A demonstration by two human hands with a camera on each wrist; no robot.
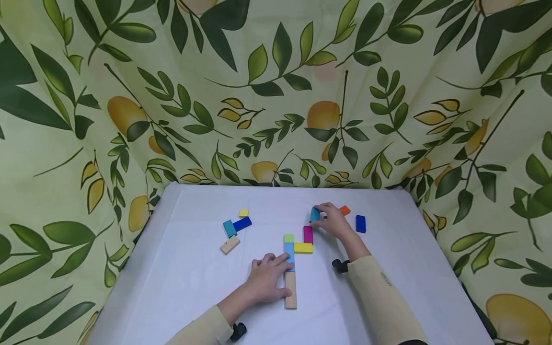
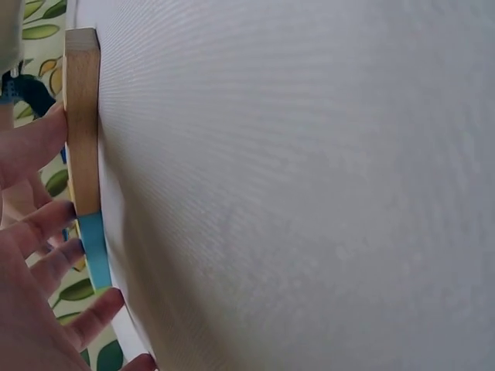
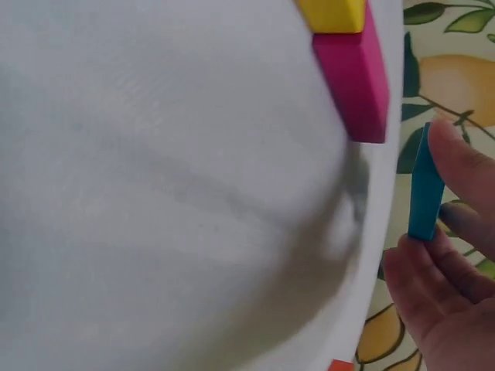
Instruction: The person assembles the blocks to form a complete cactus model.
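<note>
The right hand [image 1: 335, 220] pinches a teal block [image 1: 315, 214] between thumb and fingers, which are parted only by the block itself; the block stands just past the far end of a magenta block [image 1: 308, 235], with a gap between the two in the right wrist view; whether it touches the worktop [image 1: 172, 292] I cannot tell. The left hand [image 1: 268, 278] has its fingers spread and nothing in their grasp; the thumb touches the left side of a wood block [image 1: 291, 290], while fingertips lie at a light blue block [image 1: 290, 249].

The wood block, the light blue block and a green block [image 1: 289, 237] run end to end in a line away from the person; a yellow block [image 1: 303, 248] juts right from the light blue block, and the magenta block meets its right end.

At the left lie a small yellow piece [image 1: 243, 212], a dark blue block [image 1: 242, 224] touching a second teal piece [image 1: 230, 228], and a short wood piece [image 1: 230, 245]; at the right, an orange block [image 1: 344, 210] is partly hidden by the right hand, near another blue piece [image 1: 361, 224]; leaf-patterned cloth [image 1: 284, 120] hangs behind.
</note>
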